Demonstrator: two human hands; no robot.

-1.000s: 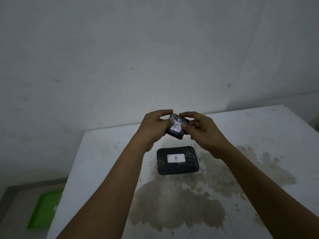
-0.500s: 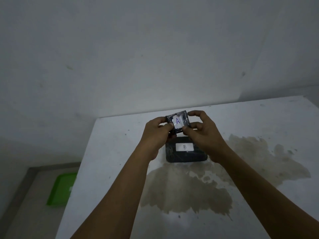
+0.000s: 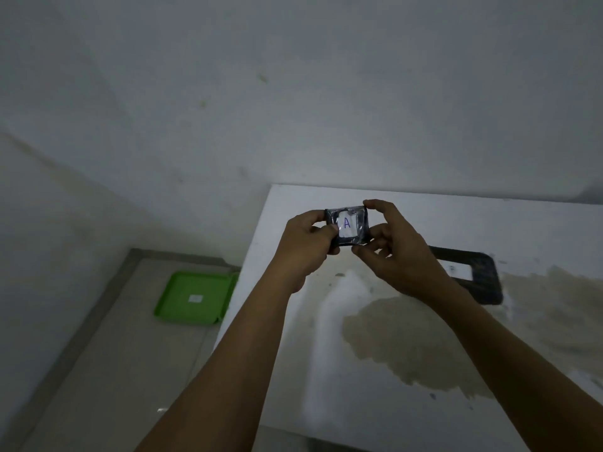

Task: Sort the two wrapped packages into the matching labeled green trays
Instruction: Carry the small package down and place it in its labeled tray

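Both hands point(image 3: 350, 246) pinch package A point(image 3: 348, 230) by its edges; it could slip and miss the tray point(image 3: 195, 298).

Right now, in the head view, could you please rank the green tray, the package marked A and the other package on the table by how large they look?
1. Green tray, clearly largest, though it lies farther away on the floor.
2. Package on the table, partly hidden by the right hand, so uncertain.
3. Package marked A, smallest, held in both hands.
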